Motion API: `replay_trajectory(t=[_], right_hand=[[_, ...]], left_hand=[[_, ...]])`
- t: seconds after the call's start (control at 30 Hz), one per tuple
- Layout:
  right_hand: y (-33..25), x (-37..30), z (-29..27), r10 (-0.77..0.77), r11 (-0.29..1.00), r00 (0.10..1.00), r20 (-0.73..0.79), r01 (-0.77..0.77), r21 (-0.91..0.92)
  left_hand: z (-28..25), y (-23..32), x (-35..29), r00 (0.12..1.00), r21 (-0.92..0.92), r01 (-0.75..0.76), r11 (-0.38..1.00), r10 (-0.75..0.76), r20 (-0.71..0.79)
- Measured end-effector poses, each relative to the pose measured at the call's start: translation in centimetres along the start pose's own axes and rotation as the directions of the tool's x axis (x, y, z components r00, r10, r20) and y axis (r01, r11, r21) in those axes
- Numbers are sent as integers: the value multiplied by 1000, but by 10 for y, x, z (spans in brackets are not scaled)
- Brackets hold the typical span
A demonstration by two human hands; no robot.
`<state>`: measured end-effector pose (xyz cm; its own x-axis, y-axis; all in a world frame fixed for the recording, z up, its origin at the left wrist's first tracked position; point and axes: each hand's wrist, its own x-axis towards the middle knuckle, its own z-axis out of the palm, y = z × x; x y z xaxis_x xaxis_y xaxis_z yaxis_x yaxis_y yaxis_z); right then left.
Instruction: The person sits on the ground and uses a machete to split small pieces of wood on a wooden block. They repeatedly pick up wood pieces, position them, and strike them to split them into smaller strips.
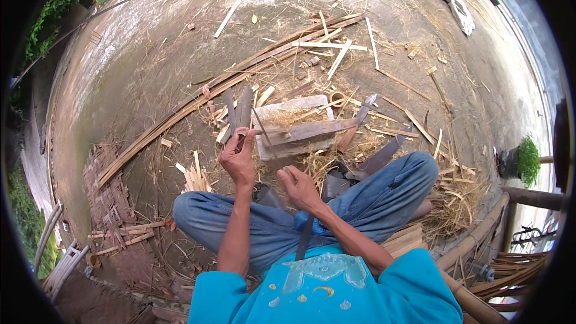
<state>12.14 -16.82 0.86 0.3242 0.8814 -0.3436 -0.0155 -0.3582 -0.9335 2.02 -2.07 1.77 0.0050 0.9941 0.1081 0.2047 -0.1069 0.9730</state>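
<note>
My left hand [239,155] is raised left of the pale block, its fingers pinched round the end of a short, thin strip of bamboo [264,131] that points right. Closed in a fist just above my lap, my right hand [298,186] grips a knife. Its thin dark blade [261,125] slants up and left, crossing the strip; a long dark handle [305,240] appears to run back under my right forearm toward my waist. Beyond both hands lies the pale rectangular block [294,107] with shavings on it. A worn wooden board [318,131] rests across its near side.
Long bamboo strips [174,117] lie diagonally on the ground to the left. Right of the block are a wooden-handled blade [363,111] and a wide dark blade [384,155]. Shavings [450,204] are heaped beside my right knee. A potted plant [528,161] stands far right.
</note>
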Motion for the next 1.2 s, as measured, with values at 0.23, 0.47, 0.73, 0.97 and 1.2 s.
replay_trajectory(t=[0.23,0.47,0.73,0.97,1.2], right_hand=[[-3,12,-2,-88,982,993,-75,73,-175],[6,14,-9,-115,976,987,-116,90,-200],[9,2,-10,-68,984,995,-75,54,-171],[68,7,-27,-8,969,991,-131,-24,-245],[107,5,-45,326,862,932,159,-362,356]], left_hand=[[-1,-1,2,1000,51,-21,998,22,-11],[3,2,1,1000,92,14,996,-12,-24],[0,13,-2,997,182,79,980,-82,7],[3,-7,1,1000,-35,-27,999,27,14],[10,0,15,997,92,11,996,-18,74]])
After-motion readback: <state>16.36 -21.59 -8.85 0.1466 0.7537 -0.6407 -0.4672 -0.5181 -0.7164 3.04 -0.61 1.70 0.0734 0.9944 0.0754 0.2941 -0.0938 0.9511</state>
